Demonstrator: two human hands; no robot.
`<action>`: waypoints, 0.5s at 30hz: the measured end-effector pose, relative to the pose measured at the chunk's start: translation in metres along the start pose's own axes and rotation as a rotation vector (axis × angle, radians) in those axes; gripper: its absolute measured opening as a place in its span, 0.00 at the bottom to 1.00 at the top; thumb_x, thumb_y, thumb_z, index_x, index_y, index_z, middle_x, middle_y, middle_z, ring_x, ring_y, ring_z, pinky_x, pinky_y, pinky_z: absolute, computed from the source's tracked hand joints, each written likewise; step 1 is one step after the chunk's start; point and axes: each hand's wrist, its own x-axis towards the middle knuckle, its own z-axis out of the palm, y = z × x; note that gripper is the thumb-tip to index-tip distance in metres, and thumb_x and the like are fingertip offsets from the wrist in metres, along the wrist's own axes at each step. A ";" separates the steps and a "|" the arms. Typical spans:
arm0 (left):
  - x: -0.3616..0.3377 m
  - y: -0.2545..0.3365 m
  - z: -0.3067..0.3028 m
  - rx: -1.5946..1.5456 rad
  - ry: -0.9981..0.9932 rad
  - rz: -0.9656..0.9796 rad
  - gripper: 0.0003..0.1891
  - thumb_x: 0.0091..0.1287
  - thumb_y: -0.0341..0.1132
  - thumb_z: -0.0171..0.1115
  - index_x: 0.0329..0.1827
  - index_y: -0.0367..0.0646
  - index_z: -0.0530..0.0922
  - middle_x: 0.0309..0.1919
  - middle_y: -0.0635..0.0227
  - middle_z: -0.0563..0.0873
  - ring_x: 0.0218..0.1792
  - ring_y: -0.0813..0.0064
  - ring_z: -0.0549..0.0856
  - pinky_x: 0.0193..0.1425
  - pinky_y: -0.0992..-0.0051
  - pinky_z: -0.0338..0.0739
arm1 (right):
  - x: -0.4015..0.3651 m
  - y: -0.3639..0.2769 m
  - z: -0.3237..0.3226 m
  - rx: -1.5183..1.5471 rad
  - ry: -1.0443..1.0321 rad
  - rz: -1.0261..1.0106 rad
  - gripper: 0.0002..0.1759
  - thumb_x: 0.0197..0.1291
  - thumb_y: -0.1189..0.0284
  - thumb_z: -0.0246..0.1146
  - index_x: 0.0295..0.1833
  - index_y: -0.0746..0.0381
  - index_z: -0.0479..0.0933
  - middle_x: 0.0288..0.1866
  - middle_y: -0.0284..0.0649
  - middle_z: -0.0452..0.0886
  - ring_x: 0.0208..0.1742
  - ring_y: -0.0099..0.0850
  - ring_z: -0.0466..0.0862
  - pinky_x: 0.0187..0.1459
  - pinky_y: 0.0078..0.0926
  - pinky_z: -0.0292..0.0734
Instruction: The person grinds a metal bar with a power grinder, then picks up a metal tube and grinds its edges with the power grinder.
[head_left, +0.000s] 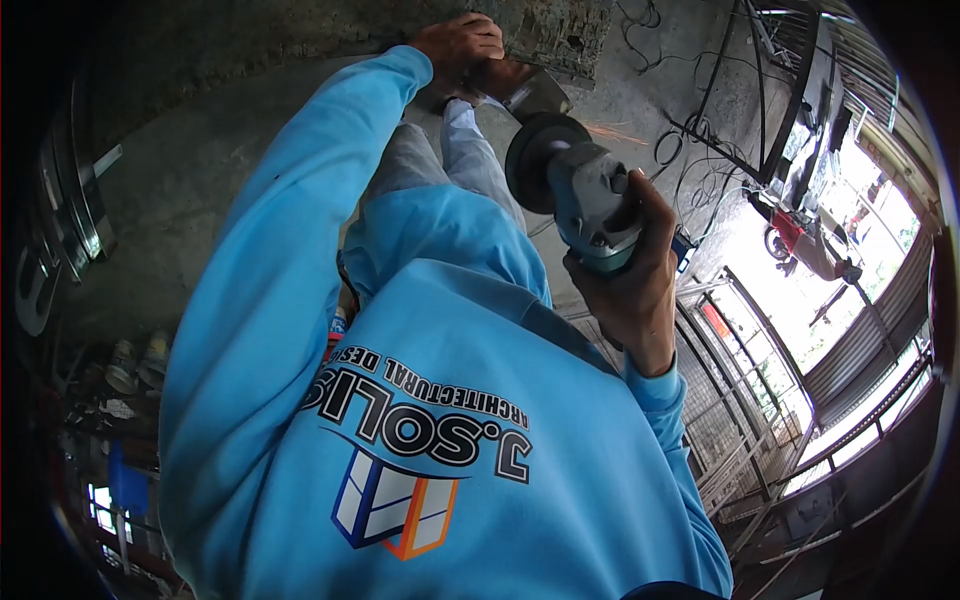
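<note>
My left hand (455, 46) is closed on a shiny metal piece (540, 98) at the top centre, its fingers curled at the piece's near end. My right hand (640, 275) is wrapped around the body of an angle grinder (592, 200). The grinder's round disc (535, 160) is at the metal piece's lower edge; whether they touch is hard to tell. Thin orange sparks (615, 133) fly off to the right of the disc. Both arms are in light blue sleeves, and my grey-trousered legs (470, 150) show below the metal piece.
Cables (690, 150) lie looped on the concrete floor (240, 130) at the upper right, beside dark metal bars. Steel profiles (75, 190) stand at the far left. Cans (125, 365) are at the lower left. Another person in red (790, 235) is far right, near the bright opening.
</note>
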 end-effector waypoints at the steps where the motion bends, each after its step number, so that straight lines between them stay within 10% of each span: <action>1: -0.002 0.000 0.003 -0.005 0.002 0.000 0.42 0.37 0.45 0.90 0.61 0.53 0.80 0.65 0.67 0.80 0.75 0.60 0.74 0.85 0.58 0.63 | -0.001 0.001 0.000 -0.020 0.014 -0.023 0.56 0.44 0.82 0.79 0.81 0.57 0.60 0.60 0.54 0.83 0.61 0.51 0.88 0.61 0.44 0.86; 15: -0.001 -0.009 0.013 0.010 0.010 0.006 0.41 0.41 0.50 0.89 0.60 0.49 0.81 0.65 0.66 0.81 0.74 0.61 0.75 0.85 0.59 0.63 | 0.010 -0.004 0.005 -0.036 0.006 0.002 0.57 0.44 0.83 0.78 0.81 0.57 0.59 0.57 0.50 0.80 0.62 0.47 0.86 0.61 0.43 0.84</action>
